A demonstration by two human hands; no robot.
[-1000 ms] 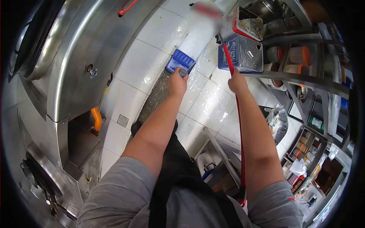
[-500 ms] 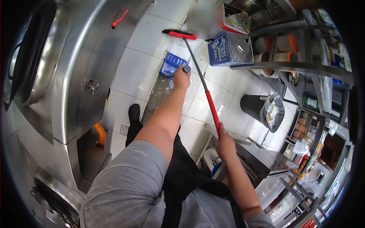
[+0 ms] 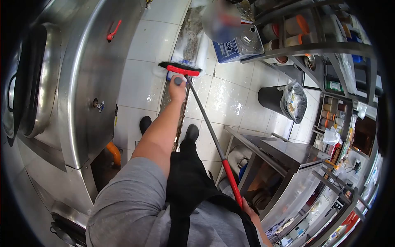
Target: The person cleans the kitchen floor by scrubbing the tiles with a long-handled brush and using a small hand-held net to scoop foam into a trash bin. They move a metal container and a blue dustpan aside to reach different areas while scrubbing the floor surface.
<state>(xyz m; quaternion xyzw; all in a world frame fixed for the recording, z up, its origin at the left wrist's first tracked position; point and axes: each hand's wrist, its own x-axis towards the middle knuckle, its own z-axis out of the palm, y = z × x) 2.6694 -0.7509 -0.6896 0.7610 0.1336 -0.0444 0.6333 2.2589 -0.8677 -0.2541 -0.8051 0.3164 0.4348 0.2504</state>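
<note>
My left hand [image 3: 177, 91] is closed around the grey-ended handle of a blue dustpan [image 3: 169, 75]. Most of the pan is hidden beneath the broom head and my hand. A broom [image 3: 205, 116] with a red head and black bristles reaches across from the lower right, its head lying over the dustpan, just beyond my left fist. Low in the view, my right hand [image 3: 248, 209] grips the red upper part of the broom's handle. White suds [image 3: 201, 55] lie around the bristles and along a dark floor channel [image 3: 192, 31].
A steel counter with a red lever [image 3: 114, 31] runs along the left. To the right stand a blue tin [image 3: 227, 50], a black bin [image 3: 270, 99] with a plastic liner, and metal shelving [image 3: 304, 50] with jars. The tiled floor [image 3: 228, 99] looks wet.
The broom head has come toward me, from beyond the dustpan to over it. My right hand has drawn back and down with the handle. The camera view has shifted, showing more of the channel.
</note>
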